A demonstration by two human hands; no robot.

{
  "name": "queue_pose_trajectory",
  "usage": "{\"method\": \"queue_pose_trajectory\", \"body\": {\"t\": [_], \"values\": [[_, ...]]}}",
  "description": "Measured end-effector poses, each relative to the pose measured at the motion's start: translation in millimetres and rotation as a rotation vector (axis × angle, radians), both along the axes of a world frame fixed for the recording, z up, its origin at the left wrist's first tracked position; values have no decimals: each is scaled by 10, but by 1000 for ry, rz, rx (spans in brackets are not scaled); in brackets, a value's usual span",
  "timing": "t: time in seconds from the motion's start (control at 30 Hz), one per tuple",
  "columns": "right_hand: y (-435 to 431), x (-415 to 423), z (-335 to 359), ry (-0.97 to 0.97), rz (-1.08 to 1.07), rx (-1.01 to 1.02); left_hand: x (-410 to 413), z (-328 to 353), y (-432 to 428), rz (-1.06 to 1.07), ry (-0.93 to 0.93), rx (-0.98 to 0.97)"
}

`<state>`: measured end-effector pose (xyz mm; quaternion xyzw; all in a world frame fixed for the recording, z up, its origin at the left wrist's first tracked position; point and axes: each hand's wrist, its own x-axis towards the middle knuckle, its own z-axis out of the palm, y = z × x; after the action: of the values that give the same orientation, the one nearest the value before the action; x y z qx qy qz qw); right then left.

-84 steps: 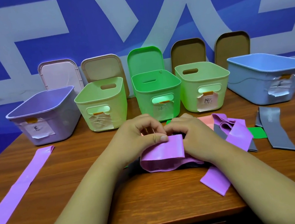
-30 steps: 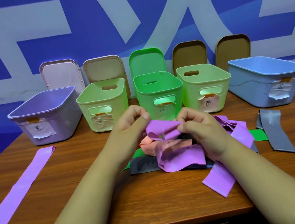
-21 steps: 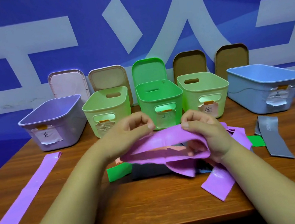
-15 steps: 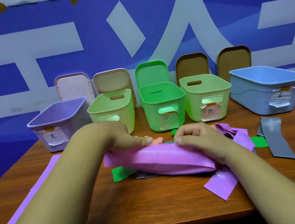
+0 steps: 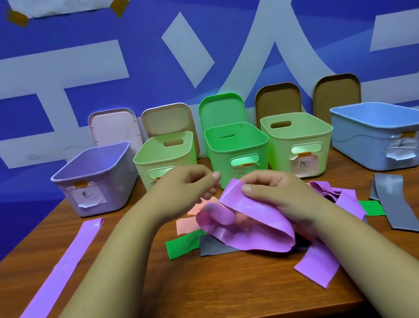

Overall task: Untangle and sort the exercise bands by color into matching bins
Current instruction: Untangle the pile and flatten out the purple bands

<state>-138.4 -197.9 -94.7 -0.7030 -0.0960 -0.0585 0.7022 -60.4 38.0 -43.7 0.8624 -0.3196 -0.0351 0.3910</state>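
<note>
Released purple band (image 5: 260, 220) from left grip (image 5: 185, 186), now curled empty. Pinching upper end with right grip (image 5: 283, 191). Slanting down-right, left loop blurred.

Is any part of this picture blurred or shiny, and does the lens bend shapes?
Head view: the held purple band is motion-smeared at its looped end, with soft sheen below the right hand; the green bin glows at its handle slot; the forearms stretch toward the corners, a wide-angle effect.

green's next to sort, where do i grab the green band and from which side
Probably pinch the flat free end of the green band sticking out at the pile's left, coming from the left with the left hand. Its middle is buried under the grey band and purple band.
</note>
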Motion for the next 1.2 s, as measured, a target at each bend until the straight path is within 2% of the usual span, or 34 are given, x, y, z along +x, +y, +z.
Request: {"method": "queue_pose_trajectory", "body": {"t": [0.1,0.17,0.4,0.6,0.77,0.87,0.93,1.07,1.2], "values": [[94,57,8,-58,-56,-86,-94,-17,20,-13,108,-158],[176,62,23,-64,-71,-130,-150,17,31,6,95,-151],[386,27,91,-92,-93,-81,-182,216,91,80,88,-255],[486,79,210,-133,-107,-97,-143,463,94,133,-26,-302],[477,148,265,-213,-255,-108,-146,794,85,160,-101,-416],[472,174,289,-194,-320,-166,-148,1032,80,179,-195,-422],[497,158,321,-154,-290,-245,-150,1177,74,186,-215,-436],[614,147,329,-88,-154,-257,-139,1397,80,177,-217,-459],[740,133,339,-70,-152,-288,-134,1519,105,164,-211,-478]]}}
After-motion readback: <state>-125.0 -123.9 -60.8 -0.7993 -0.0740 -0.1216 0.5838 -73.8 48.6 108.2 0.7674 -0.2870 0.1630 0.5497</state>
